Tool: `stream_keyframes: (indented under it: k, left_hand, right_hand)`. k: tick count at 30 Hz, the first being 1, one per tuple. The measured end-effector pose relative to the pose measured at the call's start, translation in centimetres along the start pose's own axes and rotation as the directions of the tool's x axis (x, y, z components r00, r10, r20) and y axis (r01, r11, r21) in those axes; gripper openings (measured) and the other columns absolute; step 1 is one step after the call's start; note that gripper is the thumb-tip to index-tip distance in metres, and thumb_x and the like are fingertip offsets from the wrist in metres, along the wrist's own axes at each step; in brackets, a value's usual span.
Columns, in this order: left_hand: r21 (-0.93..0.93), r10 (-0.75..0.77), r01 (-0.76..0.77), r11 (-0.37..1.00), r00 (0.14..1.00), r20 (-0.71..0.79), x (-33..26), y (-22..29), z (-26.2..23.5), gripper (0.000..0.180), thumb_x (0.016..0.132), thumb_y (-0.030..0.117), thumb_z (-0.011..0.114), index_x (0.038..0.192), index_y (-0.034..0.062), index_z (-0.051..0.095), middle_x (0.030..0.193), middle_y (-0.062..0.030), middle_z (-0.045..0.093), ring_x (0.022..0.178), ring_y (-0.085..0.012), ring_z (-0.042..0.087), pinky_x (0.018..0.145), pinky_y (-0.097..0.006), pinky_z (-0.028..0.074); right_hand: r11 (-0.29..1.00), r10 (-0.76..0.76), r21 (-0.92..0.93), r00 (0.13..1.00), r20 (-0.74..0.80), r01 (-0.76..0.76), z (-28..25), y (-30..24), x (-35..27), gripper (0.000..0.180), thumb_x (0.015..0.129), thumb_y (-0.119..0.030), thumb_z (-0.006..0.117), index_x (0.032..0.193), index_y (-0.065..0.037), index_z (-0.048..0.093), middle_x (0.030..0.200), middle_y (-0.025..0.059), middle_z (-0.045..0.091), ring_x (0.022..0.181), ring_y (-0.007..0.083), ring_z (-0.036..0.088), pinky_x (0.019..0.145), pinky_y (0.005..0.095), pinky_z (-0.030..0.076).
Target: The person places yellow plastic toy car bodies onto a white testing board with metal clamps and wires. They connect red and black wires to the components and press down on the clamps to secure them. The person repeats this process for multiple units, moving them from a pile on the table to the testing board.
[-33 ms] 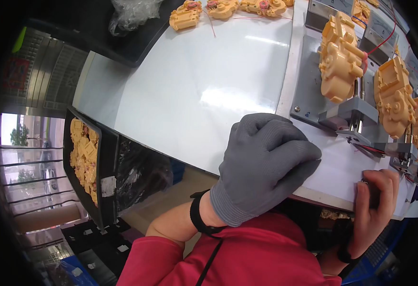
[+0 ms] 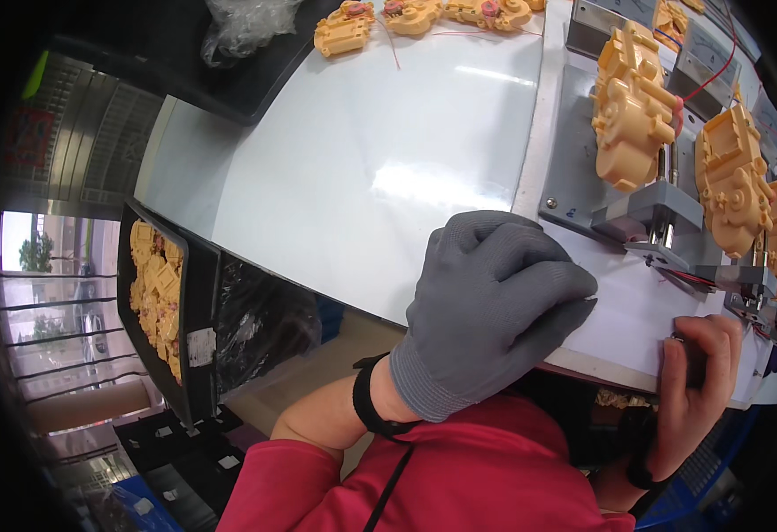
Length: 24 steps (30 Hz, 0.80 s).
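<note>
My left hand (image 2: 499,306), in a grey knit glove, lies at the white table's (image 2: 317,195) near edge. Its fingers are curled and pressed to the thumb; whatever may be inside is hidden. My bare right hand (image 2: 712,372) is closed at the table edge on the right, with a small dark thing partly showing between thumb and fingers. Beyond the hands, a tan plastic gearbox-like housing (image 2: 629,115) stands on a grey test fixture (image 2: 659,213) with metal pins. Farther right, a second tan housing (image 2: 732,191) sits on a similar fixture.
Several tan housings (image 2: 415,16) with red wires lie along the far edge. At far left is a black tray (image 2: 264,89) with a clear plastic bag (image 2: 248,25). A black bin (image 2: 195,328) of tan parts stands beside the table. Panel meters (image 2: 712,75) line the back right.
</note>
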<state>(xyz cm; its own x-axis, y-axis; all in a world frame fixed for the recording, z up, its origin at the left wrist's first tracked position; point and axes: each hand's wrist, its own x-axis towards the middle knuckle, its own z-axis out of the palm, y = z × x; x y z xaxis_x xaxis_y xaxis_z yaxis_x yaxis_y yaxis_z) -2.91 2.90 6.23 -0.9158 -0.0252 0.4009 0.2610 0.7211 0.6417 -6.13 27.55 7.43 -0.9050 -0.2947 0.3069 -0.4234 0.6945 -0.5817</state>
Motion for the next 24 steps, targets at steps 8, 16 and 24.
stream_keyframes:
  k: [8,16,24]
  left_hand:
    - [-0.005,0.006,-0.006,1.000,1.000,0.019,0.01,-0.09,-0.14,0.027,0.073,0.017,0.084,0.098,0.0185,0.074,0.094,0.0035,0.066,0.095,-0.0179,0.060,0.095,-0.034,0.038]
    - [-0.013,0.009,-0.009,1.000,1.000,0.001,-0.04,-0.14,0.03,0.027,0.072,0.015,0.085,0.097,0.0186,0.074,0.094,0.0038,0.065,0.097,-0.0171,0.059,0.095,-0.033,0.037]
    - [-0.002,0.032,-0.032,0.999,0.999,0.012,0.02,-0.02,-0.06,0.025,0.072,0.014,0.084,0.095,0.0173,0.074,0.094,0.0026,0.065,0.098,-0.0183,0.058,0.095,-0.035,0.038]
  right_hand:
    - [1.000,0.018,0.011,1.000,0.000,-0.018,-0.02,-0.25,-0.03,0.024,0.075,-0.002,0.073,0.098,-0.001,0.066,0.093,0.0115,0.053,0.087,0.0259,0.054,0.078,0.0330,0.043]
    - [1.000,0.003,0.025,1.000,-0.018,-0.002,0.20,-0.18,0.14,0.024,0.074,0.001,0.073,0.097,-0.001,0.066,0.093,0.0116,0.054,0.088,0.0267,0.054,0.079,0.0337,0.044]
    - [1.000,0.002,0.017,0.999,-0.042,-0.001,0.20,-0.53,0.21,0.024,0.072,0.000,0.074,0.095,-0.002,0.066,0.091,0.0107,0.055,0.086,0.0268,0.055,0.079,0.0351,0.044]
